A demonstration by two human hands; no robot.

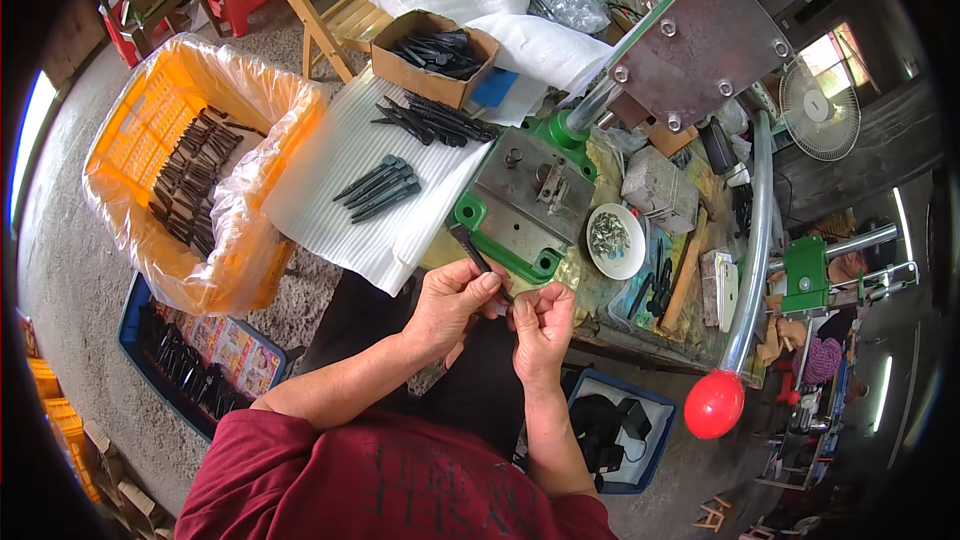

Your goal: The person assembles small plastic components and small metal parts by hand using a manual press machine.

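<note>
A slim black plastic piece (476, 254), wider at its upper end, is held slanting in front of the press. My left hand (448, 308) is closed around its middle, thumb on top. At the lower end of the piece, my right hand (543, 332) pinches with thumb and forefinger; whether a smaller part is also between those fingertips is hidden. Just beyond my hands is the hand press's green base with a steel plate (510, 202). A white bowl of small metal parts (612, 242) stands right of it. Similar black pieces (380, 188) lie on white foam sheet (330, 210) to the left.
At left stands a yellow crate (120, 155) lined with clear plastic, holding many dark pieces. A cardboard box (425, 80) of black pieces sits behind the foam. The press lever (755, 270) with its red ball (714, 404) hangs at right. Blue trays (135, 330) lie below.
</note>
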